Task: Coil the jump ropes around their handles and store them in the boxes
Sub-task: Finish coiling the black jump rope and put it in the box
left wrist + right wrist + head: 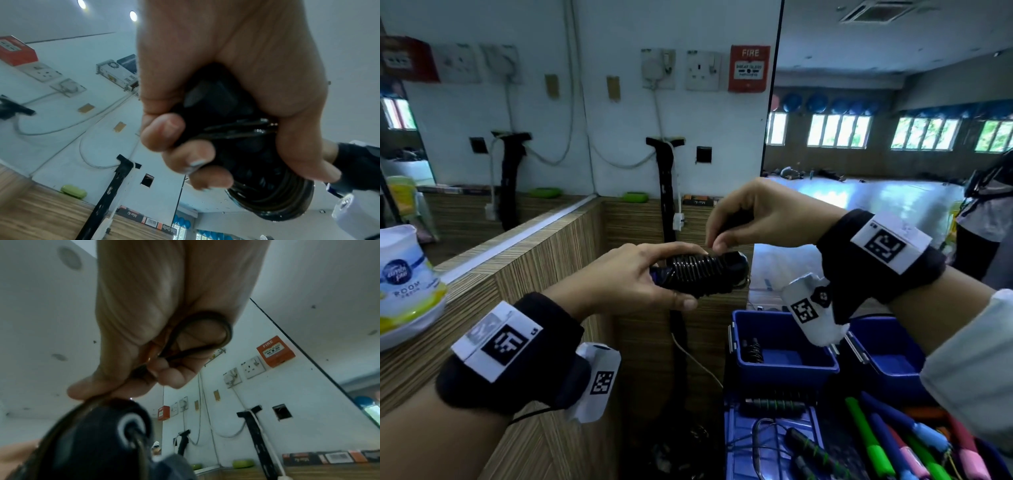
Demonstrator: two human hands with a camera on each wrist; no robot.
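Two hands work one black jump rope (697, 272) in mid-air, above the desk edge and up-left of the blue boxes. Most of the rope is already wound in tight turns round the paired handles; what's left is a short loop of tail (202, 335), so the step in hand looks like the tuck/finish of the coil.

To do it well, judging from this: keep tension on the tail so the last turns don't spring loose, lay the final turn right beside the previous ones w/o crossing, then slip the loop under a turn or over the handle end near the cap (131, 425). Bundle shouldn't rotate in the holding hand while the other pulls. If the tail goes slack the whole coil may unwind, since the cord looks stiff and glossy.

Grip: left hand (630, 274) is curled round the wound bundle at its left end, thumb below, fingers over the top, closed firmly on it. Right hand (753, 219) sits just above the bundle's right end, thumb and forefinger pinching the tail loop, other fingers folded in; pinch is tight, no gap visible.

Left blue box (822, 368) already holds one coiled rope (751, 349); right blue box (887, 359) is partly hidden by the wrist. More ropes lie uncoiled below, so plenty remains
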